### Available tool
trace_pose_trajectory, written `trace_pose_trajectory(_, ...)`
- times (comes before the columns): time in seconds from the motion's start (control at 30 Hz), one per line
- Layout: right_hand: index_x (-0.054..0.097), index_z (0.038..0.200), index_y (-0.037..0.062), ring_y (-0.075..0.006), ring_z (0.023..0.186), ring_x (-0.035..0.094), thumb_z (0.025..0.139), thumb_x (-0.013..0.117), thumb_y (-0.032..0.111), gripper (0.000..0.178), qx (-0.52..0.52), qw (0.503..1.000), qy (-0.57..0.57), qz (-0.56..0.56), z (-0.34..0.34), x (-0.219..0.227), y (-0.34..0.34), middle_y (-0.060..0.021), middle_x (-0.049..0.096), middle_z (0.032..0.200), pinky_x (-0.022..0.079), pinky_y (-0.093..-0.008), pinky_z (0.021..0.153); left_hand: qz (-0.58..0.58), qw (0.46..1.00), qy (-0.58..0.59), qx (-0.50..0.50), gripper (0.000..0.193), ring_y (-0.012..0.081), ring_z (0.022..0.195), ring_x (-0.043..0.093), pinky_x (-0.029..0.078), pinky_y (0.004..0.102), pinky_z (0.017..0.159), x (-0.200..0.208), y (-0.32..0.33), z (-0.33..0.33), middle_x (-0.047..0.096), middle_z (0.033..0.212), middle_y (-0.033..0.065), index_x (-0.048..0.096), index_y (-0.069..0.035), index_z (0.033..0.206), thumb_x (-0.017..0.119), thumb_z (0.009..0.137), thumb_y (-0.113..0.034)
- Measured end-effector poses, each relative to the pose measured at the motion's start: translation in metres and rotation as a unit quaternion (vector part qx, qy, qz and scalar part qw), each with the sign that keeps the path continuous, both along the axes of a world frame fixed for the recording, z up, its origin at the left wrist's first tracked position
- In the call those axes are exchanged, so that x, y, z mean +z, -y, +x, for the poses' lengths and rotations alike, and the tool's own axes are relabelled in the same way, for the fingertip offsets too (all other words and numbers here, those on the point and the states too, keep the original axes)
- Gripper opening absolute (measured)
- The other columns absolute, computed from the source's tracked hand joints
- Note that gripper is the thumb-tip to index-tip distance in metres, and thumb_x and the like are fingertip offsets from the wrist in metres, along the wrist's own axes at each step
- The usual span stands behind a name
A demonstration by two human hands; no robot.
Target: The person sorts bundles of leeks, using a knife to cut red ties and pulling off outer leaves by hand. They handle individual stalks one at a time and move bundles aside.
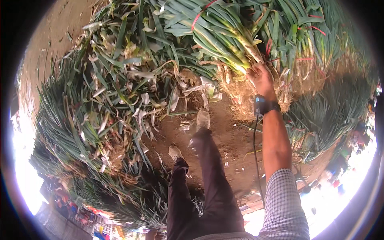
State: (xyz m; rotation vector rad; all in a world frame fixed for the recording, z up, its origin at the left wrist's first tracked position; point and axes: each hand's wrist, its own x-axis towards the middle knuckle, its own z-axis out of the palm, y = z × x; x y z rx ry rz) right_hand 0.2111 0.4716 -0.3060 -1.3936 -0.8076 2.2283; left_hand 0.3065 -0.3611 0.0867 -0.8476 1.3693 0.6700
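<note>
My right hand (262, 78) reaches up to the far pile, its fingers closed round the pale lower stalks of some green onions (224, 42). Their long green leaves run up and to the left, and a red tie (197, 21) crosses them. Stringy roots (242, 94) hang just below and left of the hand. How many stalks the fingers hold is hidden by the hand itself. A black device (262, 105) with a cable is strapped on my right wrist. My left hand does not show.
More tied green onion bundles (306, 44) stand at the far right. A loose heap of leaves and peeled, dry skins (120, 76) spreads on the left. Another onion pile (328, 112) lies right of my forearm. My feet stand on brown dirt (224, 140) littered with scraps.
</note>
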Motion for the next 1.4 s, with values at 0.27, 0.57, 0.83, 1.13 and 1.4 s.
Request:
trace_pose_trajectory(0.27,0.048,0.121,-0.004,-0.0251,0.097,0.054,0.093,0.059,0.026,0.042,0.15,0.958,0.218,0.11,-0.024,0.046,0.084,-0.0136,0.049,0.112,0.055,-0.04,0.088,-0.151,0.979,0.021,0.135,0.031,0.0211,0.075,0.064,0.053,0.0339,0.062,-0.051,0.037,0.071,0.066,0.095,0.0113,0.06,-0.004,0.11,0.057,0.094,-0.03)
trace_pose_trajectory(0.57,0.05,0.133,0.0059,-0.0154,0.094,0.055,0.1,0.046,0.027,0.04,0.461,0.849,0.232,0.114,-0.052,0.065,0.236,-0.0095,0.05,0.123,0.058,-0.0283,0.075,-0.065,0.982,-0.071,0.164,0.027,0.0247,0.071,0.067,0.057,0.039,0.061,-0.137,0.114,0.111,0.066,0.087,0.012,0.059,-0.002,0.109,0.061,0.091,-0.022)
trace_pose_trajectory(0.83,0.053,0.075,0.0085,-0.0092,0.058,0.046,0.093,0.059,0.023,0.024,0.349,0.93,0.072,0.084,-0.014,0.079,0.411,0.0019,0.045,0.066,0.049,-0.0277,0.055,-0.135,0.942,-0.19,0.242,0.034,0.0281,0.064,0.068,0.058,0.0394,0.056,-0.103,0.228,0.184,0.066,0.082,0.0162,0.057,0.001,0.111,0.064,0.09,-0.026)
trace_pose_trajectory(1.13,0.048,0.077,0.0093,-0.011,0.051,0.046,0.09,0.062,0.018,0.021,0.112,0.969,0.122,-0.18,0.094,0.096,0.388,-0.0034,0.054,0.067,0.043,-0.0269,0.053,-0.125,0.948,0.032,0.29,0.029,0.02,0.081,0.066,0.054,0.0326,0.071,-0.069,0.073,0.437,0.068,0.095,0.0124,0.06,0.001,0.114,0.056,0.091,-0.017)
trace_pose_trajectory(1.4,0.048,0.076,0.0049,-0.0136,0.056,0.043,0.09,0.06,0.017,0.022,0.139,0.95,0.158,-0.23,0.119,0.093,0.475,-0.0048,0.048,0.069,0.04,-0.0272,0.055,-0.165,0.94,0.061,0.294,0.032,0.0169,0.086,0.065,0.053,0.0317,0.079,-0.032,0.006,0.701,0.068,0.102,0.0106,0.061,0.003,0.117,0.059,0.092,-0.017)
